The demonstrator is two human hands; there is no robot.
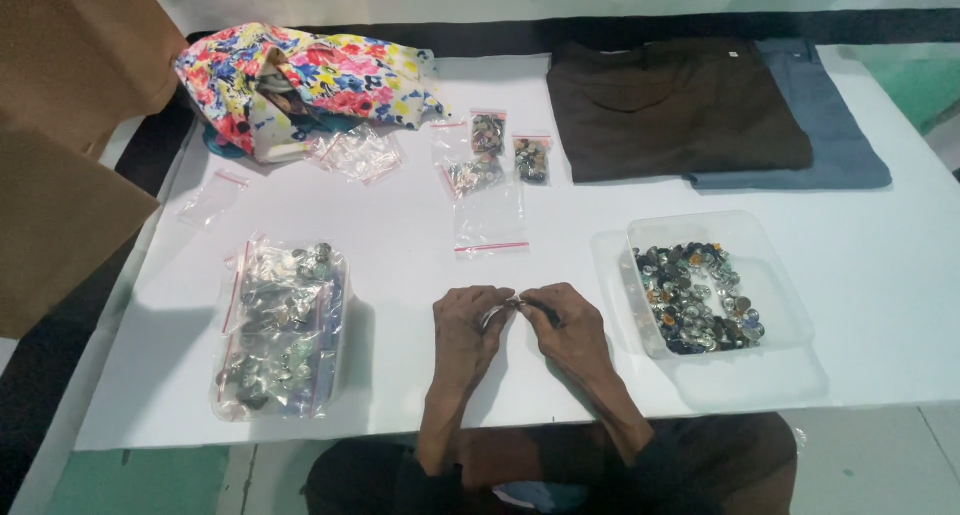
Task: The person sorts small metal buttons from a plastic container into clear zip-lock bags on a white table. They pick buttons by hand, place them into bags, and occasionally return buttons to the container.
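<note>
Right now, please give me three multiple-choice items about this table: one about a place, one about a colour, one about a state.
1. Where is the open clear tub of loose buttons?
A. To the right of the hands
B. Under the floral bag
C. On the folded shirts

2. What colour is the folded shirt lying on top?
A. White
B. Dark brown
C. Yellow

3. How are the left hand and right hand placed?
A. Far apart
B. One in the tub
C. Together, fingers pinching a small item

Answers:
1 A, the tub sits right of both hands.
2 B, brown lies over the blue-grey one.
3 C, the fingertips meet above the white table.
</note>
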